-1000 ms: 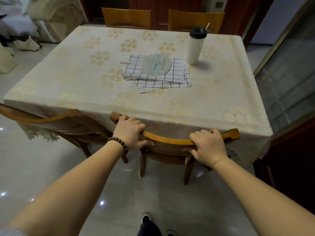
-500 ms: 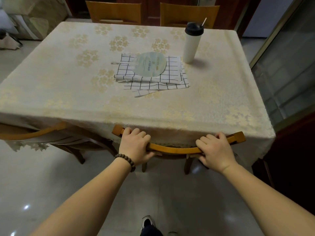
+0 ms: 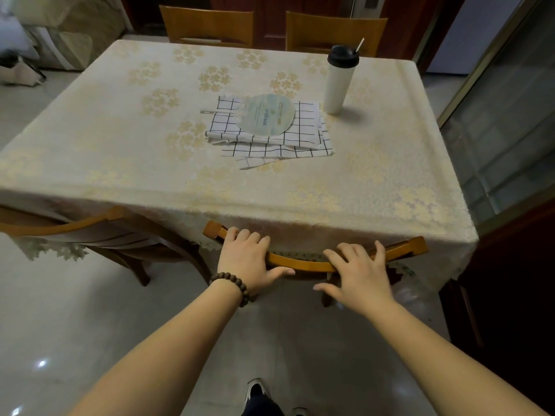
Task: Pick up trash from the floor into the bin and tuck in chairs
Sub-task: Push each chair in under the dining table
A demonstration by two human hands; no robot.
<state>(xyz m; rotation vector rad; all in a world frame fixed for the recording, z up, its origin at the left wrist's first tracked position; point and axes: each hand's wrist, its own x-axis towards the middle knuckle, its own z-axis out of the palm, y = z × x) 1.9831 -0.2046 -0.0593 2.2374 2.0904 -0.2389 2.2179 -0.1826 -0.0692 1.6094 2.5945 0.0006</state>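
A wooden chair stands pushed under the near edge of the table, its curved top rail against the hanging tablecloth. My left hand grips the left part of the rail, fingers over the top and thumb below. On the right part of the rail rests my right hand, with its fingers spread and straight and the thumb held away. No trash or bin is in view.
A second chair stands at an angle at the table's near left. Two more chairs are tucked at the far side. On the table lie a white bottle, checked cloths and a round fan. A dark cabinet stands close on the right.
The chair has slid forward under the table until its rail meets the tablecloth. My right hand has loosened from gripping the rail to resting on it with fingers spread.
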